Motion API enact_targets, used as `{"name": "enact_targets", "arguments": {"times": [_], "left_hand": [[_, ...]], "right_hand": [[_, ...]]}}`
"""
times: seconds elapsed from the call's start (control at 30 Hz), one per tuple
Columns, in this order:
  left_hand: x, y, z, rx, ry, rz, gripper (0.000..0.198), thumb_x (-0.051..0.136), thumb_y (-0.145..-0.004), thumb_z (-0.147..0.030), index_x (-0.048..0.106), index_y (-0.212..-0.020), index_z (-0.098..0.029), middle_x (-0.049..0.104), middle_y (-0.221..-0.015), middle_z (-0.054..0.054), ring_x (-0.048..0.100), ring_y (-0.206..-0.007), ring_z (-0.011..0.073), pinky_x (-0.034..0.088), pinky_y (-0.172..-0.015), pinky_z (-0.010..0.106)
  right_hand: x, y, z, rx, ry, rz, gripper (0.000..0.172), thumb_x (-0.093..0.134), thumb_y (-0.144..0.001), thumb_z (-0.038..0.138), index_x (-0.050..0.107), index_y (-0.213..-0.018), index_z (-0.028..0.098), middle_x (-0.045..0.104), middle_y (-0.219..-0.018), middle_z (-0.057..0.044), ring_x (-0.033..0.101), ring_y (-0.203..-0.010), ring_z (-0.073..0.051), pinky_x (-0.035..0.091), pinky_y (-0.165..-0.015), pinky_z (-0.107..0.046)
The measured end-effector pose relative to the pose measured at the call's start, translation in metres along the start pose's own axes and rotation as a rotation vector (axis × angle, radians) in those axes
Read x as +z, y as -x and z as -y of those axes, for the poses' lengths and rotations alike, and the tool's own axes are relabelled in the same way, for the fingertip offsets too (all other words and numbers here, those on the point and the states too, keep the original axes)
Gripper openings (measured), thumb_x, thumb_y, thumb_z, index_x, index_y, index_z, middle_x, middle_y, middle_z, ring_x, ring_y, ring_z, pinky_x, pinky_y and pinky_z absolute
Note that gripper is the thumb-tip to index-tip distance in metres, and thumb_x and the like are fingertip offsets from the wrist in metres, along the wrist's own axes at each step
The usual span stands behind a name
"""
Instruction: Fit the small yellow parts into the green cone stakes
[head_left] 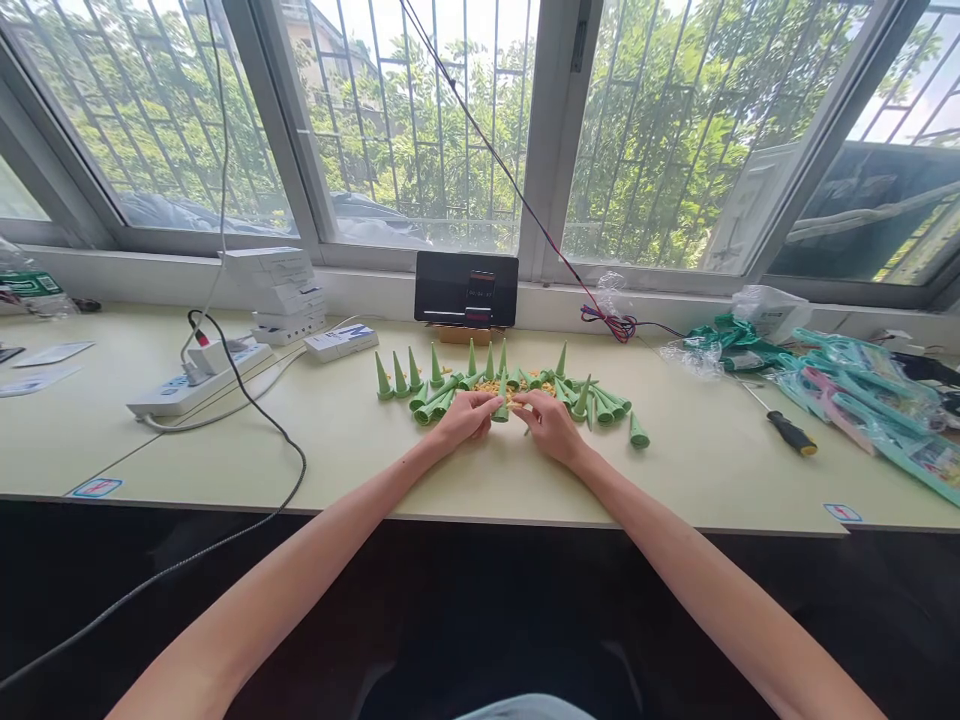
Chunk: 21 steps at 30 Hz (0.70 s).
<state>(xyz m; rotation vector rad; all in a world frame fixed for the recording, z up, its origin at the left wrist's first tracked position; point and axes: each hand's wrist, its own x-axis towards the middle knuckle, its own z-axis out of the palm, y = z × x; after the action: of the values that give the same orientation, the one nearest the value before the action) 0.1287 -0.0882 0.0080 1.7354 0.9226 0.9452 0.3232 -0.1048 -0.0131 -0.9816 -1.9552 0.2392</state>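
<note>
A small green cone [502,408] stands point-up between my two hands. My left hand [466,416] is closed, its thumb and fingers pinching the cone's side. Close to the same cone, my right hand [549,422] pinches a small yellow piece [514,404], whose exact kind I cannot make out. Behind the hands lies a pile of small orange-yellow pieces [491,386]. More green cones surround it: several stand upright, such as the cone [383,380] at the left end, and others lie on their sides, such as the cone [611,402] on the right.
A dark screen [466,288] stands at the back of the pale table [300,470]. Left are a power strip [202,380], a black cable [289,440] and stacked white boxes [274,290]. A screwdriver [791,433] and green-edged plastic bags [862,390] lie on the right.
</note>
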Motion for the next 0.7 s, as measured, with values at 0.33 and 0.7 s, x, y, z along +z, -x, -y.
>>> {"name": "enact_targets", "arguments": {"times": [0.33,0.7], "left_hand": [[0.000,0.003,-0.002,0.087,-0.060,0.023,0.038,0.060,-0.084,-0.050,0.060,-0.073,-0.014,0.044,-0.043,-0.005,0.039,-0.037,0.0066,0.031,-0.041,0.020],[0.001,0.000,0.006,0.108,0.036,0.020,0.039,0.069,-0.077,-0.046,0.070,-0.092,-0.010,0.052,-0.049,-0.003,0.039,-0.033,0.0044,0.036,-0.036,0.020]], "right_hand": [[-0.001,0.000,0.002,-0.008,0.030,0.024,0.027,0.046,-0.096,0.032,0.061,-0.079,0.017,0.061,-0.072,-0.004,0.053,-0.068,-0.016,0.040,-0.067,-0.027],[0.000,0.003,0.000,0.051,0.014,0.069,0.035,0.038,-0.097,0.032,0.055,-0.069,0.018,0.057,-0.064,-0.001,0.050,-0.060,-0.013,0.036,-0.061,-0.024]]}}
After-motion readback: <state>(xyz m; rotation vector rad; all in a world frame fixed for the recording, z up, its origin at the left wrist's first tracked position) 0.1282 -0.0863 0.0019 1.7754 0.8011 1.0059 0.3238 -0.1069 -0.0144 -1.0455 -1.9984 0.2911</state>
